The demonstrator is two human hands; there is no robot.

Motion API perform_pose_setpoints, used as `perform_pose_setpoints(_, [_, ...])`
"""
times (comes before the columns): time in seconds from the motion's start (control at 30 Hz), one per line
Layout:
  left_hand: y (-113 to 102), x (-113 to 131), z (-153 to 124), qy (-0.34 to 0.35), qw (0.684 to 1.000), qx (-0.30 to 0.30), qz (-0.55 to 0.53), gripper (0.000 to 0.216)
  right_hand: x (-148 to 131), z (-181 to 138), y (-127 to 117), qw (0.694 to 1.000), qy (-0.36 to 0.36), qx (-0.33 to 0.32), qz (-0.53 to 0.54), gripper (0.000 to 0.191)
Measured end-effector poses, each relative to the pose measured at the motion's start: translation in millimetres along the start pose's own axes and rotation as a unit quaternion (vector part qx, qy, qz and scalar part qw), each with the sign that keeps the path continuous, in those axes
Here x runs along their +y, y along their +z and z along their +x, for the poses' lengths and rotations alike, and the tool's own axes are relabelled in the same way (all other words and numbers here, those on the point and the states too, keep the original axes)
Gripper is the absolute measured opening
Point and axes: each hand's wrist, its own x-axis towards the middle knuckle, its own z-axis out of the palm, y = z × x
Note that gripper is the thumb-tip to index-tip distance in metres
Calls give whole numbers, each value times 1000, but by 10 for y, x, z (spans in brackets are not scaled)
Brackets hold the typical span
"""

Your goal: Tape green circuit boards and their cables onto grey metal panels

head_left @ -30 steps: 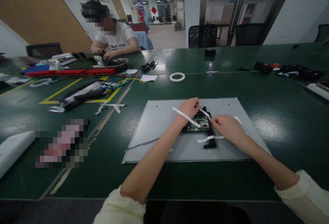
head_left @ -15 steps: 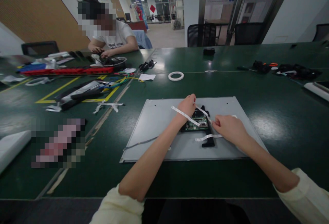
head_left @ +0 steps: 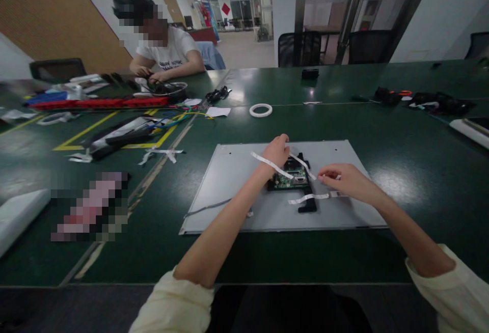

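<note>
A grey metal panel [head_left: 237,190] lies flat on the green table in front of me. A small green circuit board [head_left: 290,179] on a black bracket sits at its middle, with white flat ribbon cables [head_left: 307,198] running off it. My left hand [head_left: 275,153] rests at the board's far left corner, fingers curled onto a ribbon cable [head_left: 267,164]. My right hand [head_left: 344,180] hovers just right of the board, fingers pinched together near the end of a white ribbon; whether it grips it is unclear.
A white tape roll [head_left: 261,110] lies beyond the panel. To the left are cables, a long red strip [head_left: 103,103] and taped yellow lines. Another person [head_left: 164,53] works at the far left. Black tools [head_left: 389,96] lie far right.
My right hand has lifted off the board's right edge and drawn slightly to the right. The left hand stays at the board's far corner. The view has tilted a little.
</note>
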Motion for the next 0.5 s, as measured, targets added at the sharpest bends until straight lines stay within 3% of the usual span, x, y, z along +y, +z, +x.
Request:
perform_pose_setpoints(0.2, [-343,162,-40,36,998,44,-26,20,-38,-61,16,995,-50,-85,21,26])
perform_pose_setpoints(0.4, [-550,411,-367,135,972,-177,-69,18,-79,-90,42,993,-55,-98,37,26])
perform_pose_setpoints(0.5, [-523,439,-471,126,966,-221,-44,16,-106,-99,23,992,-45,-114,28,27])
